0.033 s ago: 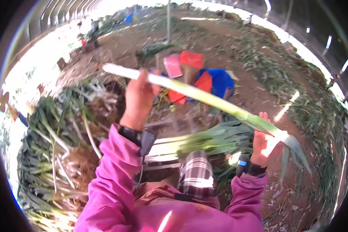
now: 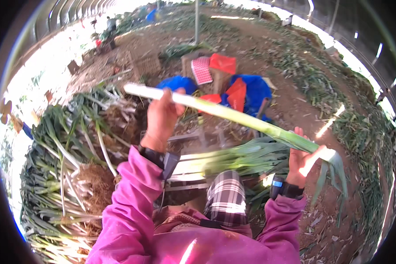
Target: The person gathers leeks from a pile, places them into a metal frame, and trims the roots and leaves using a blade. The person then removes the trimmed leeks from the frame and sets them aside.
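Observation:
A long leek [image 2: 233, 115] is stretched aslant in front of me, its white end at the upper left and its green leaves drooping at the right. My left hand [image 2: 162, 115] is closed round the pale shank, close to the white end. Toward the leafy end, my right hand [image 2: 302, 159] has the leek between its thumb and its fingers. Beneath it, a bunch of trimmed leeks [image 2: 233, 158] lies across a low metal frame [image 2: 185, 187], white ends to the left, beside my knee.
A big heap of leeks [image 2: 59, 158] with roots on fills the left side. Ahead lie blue cloth [image 2: 255, 92], orange-red pieces [image 2: 223, 64] and a red-and-white patterned piece [image 2: 202, 70]. A thin post [image 2: 196, 22] stands beyond. Leaf scraps [image 2: 303, 75] litter the soil at right.
The whole view has shifted slightly. The leek's drooping leaves have swung down and a little left. Both hands keep their hold on the leek.

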Action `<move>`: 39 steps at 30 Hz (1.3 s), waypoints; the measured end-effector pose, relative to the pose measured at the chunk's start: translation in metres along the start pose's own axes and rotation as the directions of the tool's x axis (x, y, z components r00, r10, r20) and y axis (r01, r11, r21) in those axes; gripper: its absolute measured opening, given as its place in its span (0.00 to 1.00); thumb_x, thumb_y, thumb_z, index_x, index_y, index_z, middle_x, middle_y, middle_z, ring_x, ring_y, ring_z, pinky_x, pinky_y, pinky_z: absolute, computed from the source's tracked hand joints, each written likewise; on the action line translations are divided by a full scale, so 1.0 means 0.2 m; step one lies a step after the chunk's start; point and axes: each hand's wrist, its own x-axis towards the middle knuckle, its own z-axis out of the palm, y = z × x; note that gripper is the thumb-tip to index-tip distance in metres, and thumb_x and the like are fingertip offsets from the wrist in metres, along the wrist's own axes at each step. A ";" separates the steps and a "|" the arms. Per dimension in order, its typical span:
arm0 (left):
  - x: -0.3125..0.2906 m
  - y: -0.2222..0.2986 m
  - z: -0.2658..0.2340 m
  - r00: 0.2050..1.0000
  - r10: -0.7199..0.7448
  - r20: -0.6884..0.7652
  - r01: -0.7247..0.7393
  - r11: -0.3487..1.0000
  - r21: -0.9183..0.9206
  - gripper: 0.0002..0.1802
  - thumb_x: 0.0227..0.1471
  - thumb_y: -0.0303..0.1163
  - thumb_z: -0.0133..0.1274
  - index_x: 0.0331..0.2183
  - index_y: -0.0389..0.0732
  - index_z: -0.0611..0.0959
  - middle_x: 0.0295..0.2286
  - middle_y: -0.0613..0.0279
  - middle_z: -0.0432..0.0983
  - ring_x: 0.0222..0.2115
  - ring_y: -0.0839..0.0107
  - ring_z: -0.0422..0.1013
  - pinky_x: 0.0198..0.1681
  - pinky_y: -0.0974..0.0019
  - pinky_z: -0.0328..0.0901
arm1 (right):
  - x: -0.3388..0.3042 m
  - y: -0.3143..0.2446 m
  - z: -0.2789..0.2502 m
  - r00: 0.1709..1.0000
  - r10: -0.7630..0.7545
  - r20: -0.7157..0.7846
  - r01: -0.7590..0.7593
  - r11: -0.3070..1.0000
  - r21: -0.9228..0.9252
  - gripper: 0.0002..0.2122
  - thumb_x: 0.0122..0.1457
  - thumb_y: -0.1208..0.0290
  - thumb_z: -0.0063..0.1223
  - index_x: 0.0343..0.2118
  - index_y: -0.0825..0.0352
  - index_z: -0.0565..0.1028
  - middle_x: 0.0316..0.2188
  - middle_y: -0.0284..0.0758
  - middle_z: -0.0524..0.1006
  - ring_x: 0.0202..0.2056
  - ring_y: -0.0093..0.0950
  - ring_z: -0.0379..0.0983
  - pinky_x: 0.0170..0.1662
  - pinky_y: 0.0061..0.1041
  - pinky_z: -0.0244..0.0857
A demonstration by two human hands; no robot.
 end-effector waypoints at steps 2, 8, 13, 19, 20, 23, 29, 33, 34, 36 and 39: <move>-0.03 -0.22 -0.39 0.975 -0.191 -0.117 0.190 0.982 -0.013 0.12 0.61 0.36 0.45 0.33 0.36 0.74 0.32 0.52 0.77 0.24 0.70 0.72 0.26 0.71 0.67 | 0.23 0.08 -0.26 0.951 0.198 0.238 -0.166 0.975 -0.146 0.23 0.59 0.56 0.53 0.48 0.72 0.69 0.47 0.43 0.74 0.52 0.43 0.69 0.55 0.42 0.65; -0.25 -0.78 -1.37 0.672 -0.429 -0.604 0.350 0.902 -0.252 0.16 0.59 0.39 0.50 0.22 0.42 0.71 0.18 0.63 0.69 0.21 0.67 0.72 0.25 0.69 0.69 | 0.50 0.85 -0.58 0.940 0.317 -0.127 -0.341 0.882 -0.325 0.13 0.54 0.60 0.61 0.34 0.65 0.75 0.33 0.33 0.79 0.37 0.31 0.76 0.44 0.32 0.71; -0.23 -0.94 -1.49 0.548 -0.429 -0.718 0.583 0.811 -0.040 0.17 0.57 0.45 0.52 0.25 0.43 0.73 0.17 0.65 0.70 0.18 0.72 0.70 0.18 0.72 0.62 | 0.69 1.05 -0.87 0.844 0.267 -0.465 -0.469 0.787 -0.400 0.14 0.50 0.60 0.66 0.35 0.60 0.76 0.32 0.29 0.79 0.31 0.28 0.76 0.33 0.30 0.71; -0.20 -0.98 -1.35 0.676 -0.400 -0.618 0.730 0.253 0.635 0.17 0.53 0.44 0.55 0.29 0.38 0.78 0.23 0.59 0.76 0.18 0.66 0.73 0.17 0.65 0.64 | 0.73 1.14 -1.16 0.700 -0.122 -0.703 -0.597 0.440 -0.671 0.16 0.48 0.59 0.67 0.37 0.58 0.75 0.31 0.30 0.78 0.24 0.27 0.73 0.21 0.27 0.61; -0.21 -1.01 -1.34 0.888 -0.181 -0.422 0.445 0.110 0.889 0.15 0.51 0.42 0.56 0.33 0.40 0.78 0.27 0.59 0.77 0.24 0.63 0.74 0.24 0.62 0.66 | 0.72 1.18 -1.16 0.745 -0.106 -0.659 -0.524 0.519 -0.676 0.16 0.50 0.60 0.66 0.38 0.61 0.75 0.30 0.32 0.77 0.24 0.29 0.73 0.20 0.30 0.64; -0.15 -1.12 -1.23 0.979 0.061 0.195 -0.178 -0.220 0.959 0.16 0.46 0.41 0.59 0.39 0.51 0.81 0.37 0.59 0.75 0.43 0.56 0.68 0.51 0.46 0.54 | 0.74 1.16 -1.21 0.737 -0.104 -0.668 -0.584 0.400 -0.707 0.20 0.49 0.60 0.66 0.40 0.65 0.72 0.34 0.35 0.76 0.29 0.32 0.72 0.25 0.35 0.66; -0.11 -1.29 -1.50 0.872 -0.473 -0.125 -0.049 -0.338 0.940 0.25 0.52 0.57 0.47 0.47 0.56 0.78 0.38 0.57 0.77 0.42 0.58 0.70 0.51 0.49 0.53 | 0.61 1.07 -1.04 0.691 0.374 -0.618 -0.567 -0.249 -0.785 0.15 0.58 0.61 0.55 0.36 0.70 0.72 0.33 0.43 0.77 0.33 0.33 0.78 0.26 0.30 0.71; -0.13 -1.33 -1.43 0.889 -0.457 -0.021 -0.129 -0.293 0.947 0.23 0.54 0.54 0.46 0.47 0.55 0.78 0.37 0.57 0.76 0.41 0.59 0.70 0.51 0.50 0.53 | 0.52 1.13 -0.97 0.771 0.456 0.444 0.636 -0.579 -0.510 0.17 0.53 0.66 0.56 0.45 0.66 0.73 0.40 0.38 0.77 0.42 0.38 0.74 0.44 0.40 0.69; -0.14 -1.31 -1.45 0.877 -0.480 0.006 -0.161 -0.283 0.945 0.23 0.54 0.53 0.45 0.47 0.55 0.78 0.36 0.57 0.76 0.41 0.59 0.70 0.52 0.50 0.53 | 0.48 1.21 -0.96 0.672 0.568 0.475 0.740 -0.529 -0.415 0.21 0.50 0.64 0.58 0.49 0.59 0.73 0.45 0.35 0.73 0.52 0.41 0.65 0.55 0.48 0.57; -0.17 -1.30 -1.50 0.890 -0.453 0.053 -0.178 -0.238 0.955 0.21 0.55 0.51 0.44 0.47 0.54 0.78 0.36 0.60 0.76 0.41 0.60 0.70 0.52 0.51 0.54 | 0.38 1.28 -1.03 0.600 0.697 0.393 0.799 -0.497 -0.339 0.21 0.50 0.63 0.58 0.49 0.57 0.73 0.46 0.35 0.72 0.54 0.41 0.63 0.55 0.50 0.55; -0.13 -1.23 -1.49 0.818 -0.575 0.014 -0.331 -0.450 0.829 0.16 0.57 0.45 0.42 0.43 0.54 0.78 0.39 0.70 0.74 0.44 0.65 0.68 0.55 0.40 0.51 | 0.36 1.24 -1.14 0.556 0.772 0.307 0.831 -0.505 -0.234 0.23 0.48 0.59 0.60 0.49 0.52 0.74 0.47 0.36 0.70 0.53 0.40 0.61 0.54 0.50 0.53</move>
